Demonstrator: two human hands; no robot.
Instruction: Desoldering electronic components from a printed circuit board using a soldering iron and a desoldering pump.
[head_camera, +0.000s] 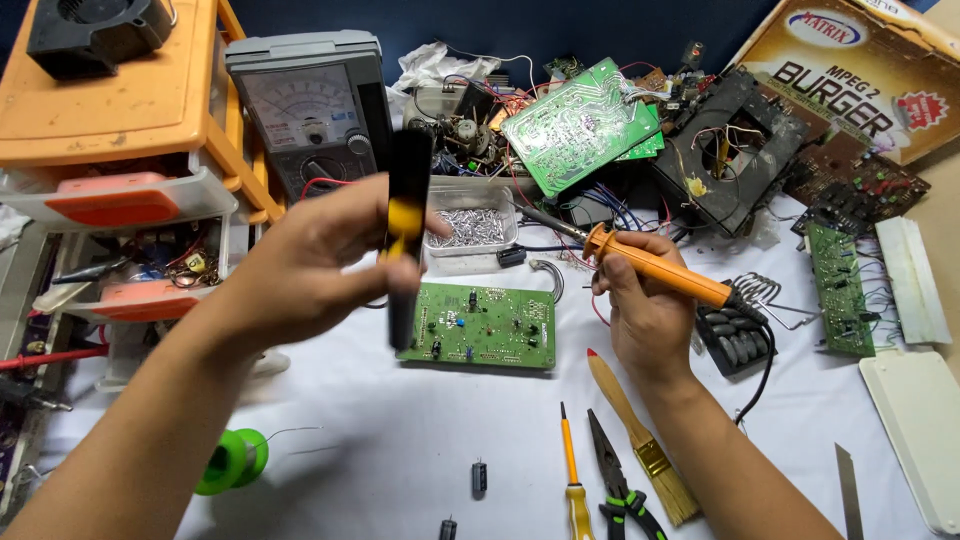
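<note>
My left hand holds a black and yellow pump-shaped tool upright, just left of a green circuit board lying on the white cloth. My right hand grips an orange-handled soldering iron, its metal tip pointing left and up toward a clear tray of small metal parts. The iron's black cord runs down past my right wrist.
An analog meter and orange drawer unit stand at left. Scrap boards, wires and a cardboard box pile at the back. A brush, pliers, yellow screwdriver, green solder spool and two capacitors lie in front.
</note>
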